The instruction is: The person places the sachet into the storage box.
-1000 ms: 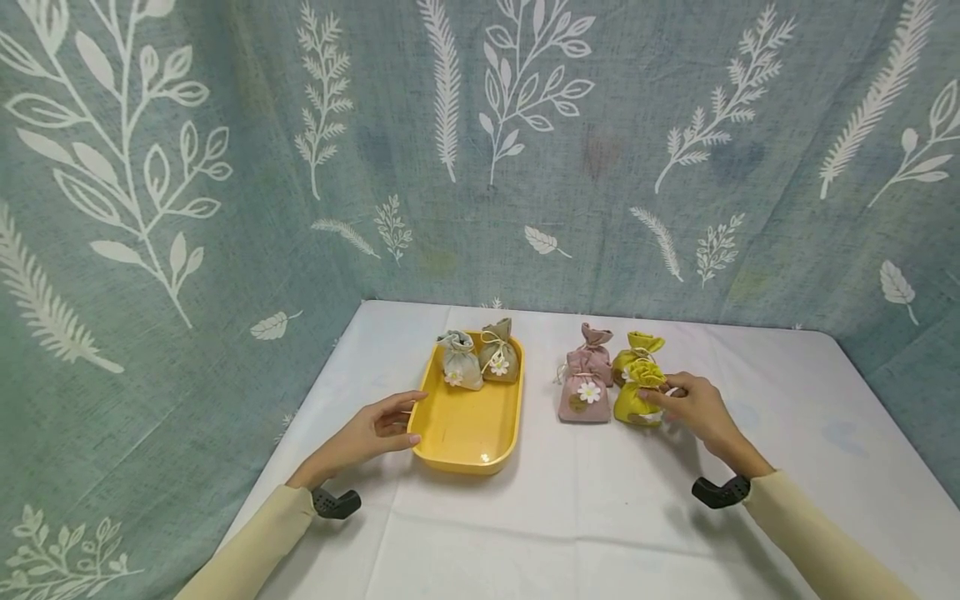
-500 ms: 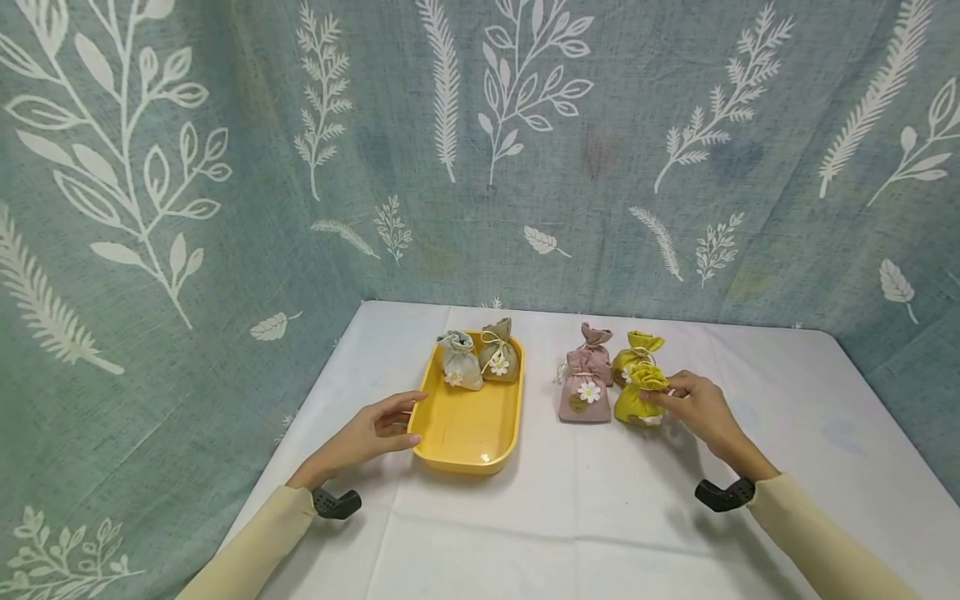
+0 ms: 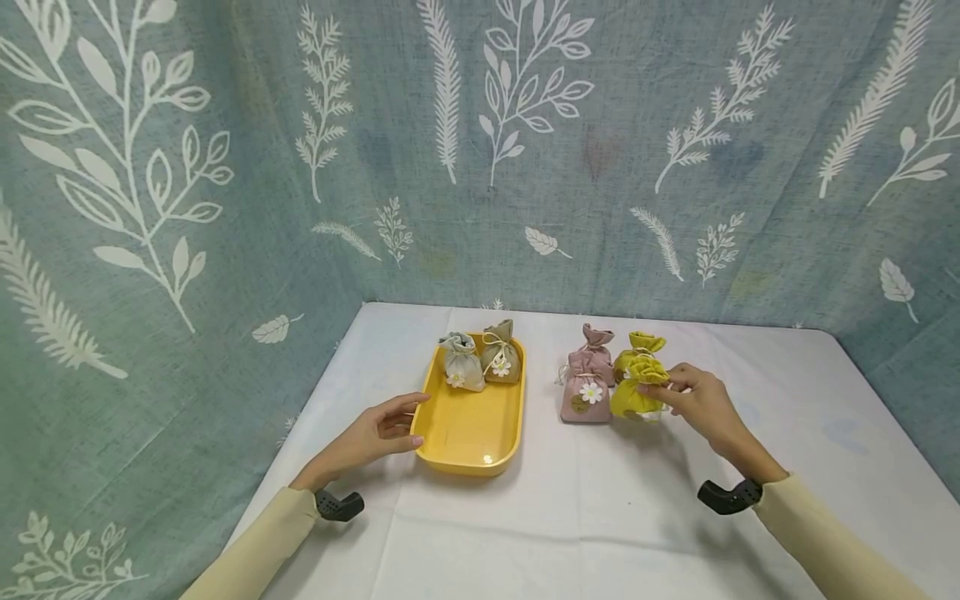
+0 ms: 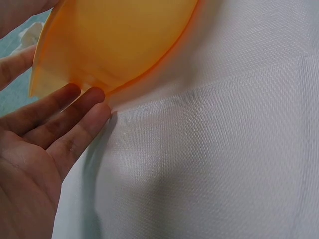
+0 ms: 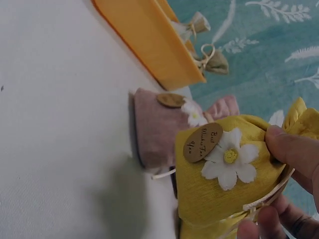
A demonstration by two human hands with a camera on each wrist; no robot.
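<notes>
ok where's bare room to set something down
Free: the near end of the yellow tray; the white cloth between tray and pink pouches; the cloth between both sleeves. Crowded: the tray's far end, around its grey pouch and brown pouch; the pink pouches and yellow pouches, bunched by the right hand.

Plain cream sleeves point(image 3: 251, 542) on this one, plus a chunky, bent black gadget point(image 3: 339, 506) per side, dotted with maybe little holes point(image 3: 327, 500), tbh too small to tell.
</notes>
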